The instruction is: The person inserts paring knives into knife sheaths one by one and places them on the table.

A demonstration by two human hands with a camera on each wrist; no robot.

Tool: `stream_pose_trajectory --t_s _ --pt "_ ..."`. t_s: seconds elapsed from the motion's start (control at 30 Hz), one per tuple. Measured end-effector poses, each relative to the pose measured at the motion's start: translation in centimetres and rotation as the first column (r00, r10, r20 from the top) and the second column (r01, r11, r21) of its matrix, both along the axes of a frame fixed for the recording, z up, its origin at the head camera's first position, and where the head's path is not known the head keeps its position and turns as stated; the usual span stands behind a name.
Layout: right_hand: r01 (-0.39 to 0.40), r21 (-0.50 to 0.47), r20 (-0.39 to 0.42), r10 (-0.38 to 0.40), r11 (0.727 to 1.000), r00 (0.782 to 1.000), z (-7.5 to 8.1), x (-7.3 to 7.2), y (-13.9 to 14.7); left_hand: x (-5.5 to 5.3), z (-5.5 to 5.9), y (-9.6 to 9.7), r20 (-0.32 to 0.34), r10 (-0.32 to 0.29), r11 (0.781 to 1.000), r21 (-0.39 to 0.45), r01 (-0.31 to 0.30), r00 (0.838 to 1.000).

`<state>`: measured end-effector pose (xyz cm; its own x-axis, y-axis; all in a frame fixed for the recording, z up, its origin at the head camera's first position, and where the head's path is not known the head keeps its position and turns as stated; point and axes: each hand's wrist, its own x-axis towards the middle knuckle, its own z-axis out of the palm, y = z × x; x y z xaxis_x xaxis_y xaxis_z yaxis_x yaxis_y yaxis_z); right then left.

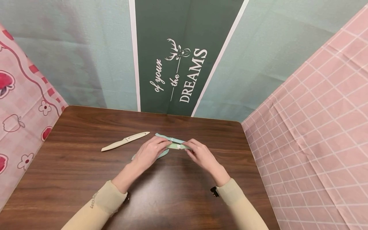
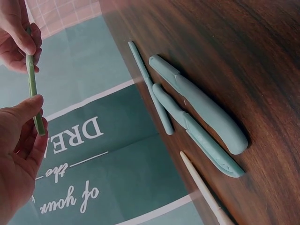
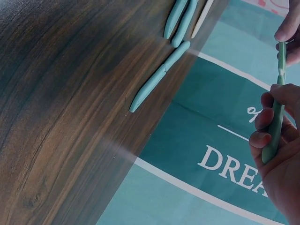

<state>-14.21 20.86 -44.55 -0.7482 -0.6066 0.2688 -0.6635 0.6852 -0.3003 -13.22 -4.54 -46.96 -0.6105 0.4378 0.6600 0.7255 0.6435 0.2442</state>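
A slim green sheathed knife (image 1: 174,146) is held up above the table between both hands. My left hand (image 1: 149,151) pinches its sheath end between thumb and fingers. The right hand (image 1: 201,155) grips the handle (image 3: 274,133), with fingers curled round it. A small pale patch shows where sheath and handle meet; I cannot tell whether any blade is bare. Below the hands lie several blue-green sheathed knives, one (image 2: 213,112) with a broad handle, another (image 2: 208,145) beside it and a slimmer one (image 2: 150,86) farther off. In the head view the hands partly hide them.
To the left of the hands lies a cream sheathed knife (image 1: 125,141) on the dark wooden table (image 1: 72,166). A green and pale blue printed cloth (image 1: 115,64) hangs behind the table's back edge. A pink checked cloth (image 1: 310,127) borders the right side, a fruit-patterned one (image 1: 23,121) the left.
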Motion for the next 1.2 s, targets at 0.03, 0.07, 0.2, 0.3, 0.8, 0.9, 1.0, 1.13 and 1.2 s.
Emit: stream_pose_trajectory --t_s 0.03,0.07,0.2,0.3,0.8,0.9,1.0,1.13,1.2 --pt "-0.002 -0.002 -0.002 0.002 1.000 1.000 0.0 0.0 0.0 0.0 0.0 0.1 -0.004 0.000 1.000 0.002 0.000 1.000" --pt "-0.005 -0.007 -0.004 0.005 1.000 1.000 0.0 0.0 0.0 0.0 0.0 0.1 -0.005 0.000 1.000 0.003 0.000 1.000" --pt "-0.013 -0.009 -0.013 0.013 1.000 1.000 -0.1 0.0 0.0 0.0 -0.1 0.3 -0.006 -0.004 1.000 0.006 0.004 1.000" --pt "-0.019 -0.012 -0.019 0.019 1.000 1.000 -0.2 0.0 0.0 0.0 -0.2 0.4 -0.006 -0.002 1.000 0.004 0.002 1.000" --pt "0.005 0.057 -0.034 -0.004 0.998 0.999 -1.1 -0.1 0.1 0.1 -0.8 1.1 0.057 -0.017 0.999 -0.041 0.019 0.998" --pt "0.025 0.100 -0.026 -0.023 0.995 0.999 -1.6 -0.1 0.1 0.1 -1.1 1.3 0.089 -0.034 0.996 -0.085 0.041 0.995" --pt "0.046 0.138 -0.044 -0.040 0.989 0.998 -1.9 0.0 0.3 0.0 -1.3 1.6 0.105 -0.048 0.989 -0.132 0.062 0.993" --pt "0.069 0.194 -0.095 -0.051 0.979 0.994 -2.4 -0.1 0.5 -0.1 -1.7 1.8 0.144 -0.058 0.986 -0.149 0.079 0.988" --pt "0.078 0.209 -0.106 -0.057 0.975 0.993 -2.7 -0.1 0.6 -0.3 -2.0 2.0 0.158 -0.046 0.988 -0.139 0.068 0.986"
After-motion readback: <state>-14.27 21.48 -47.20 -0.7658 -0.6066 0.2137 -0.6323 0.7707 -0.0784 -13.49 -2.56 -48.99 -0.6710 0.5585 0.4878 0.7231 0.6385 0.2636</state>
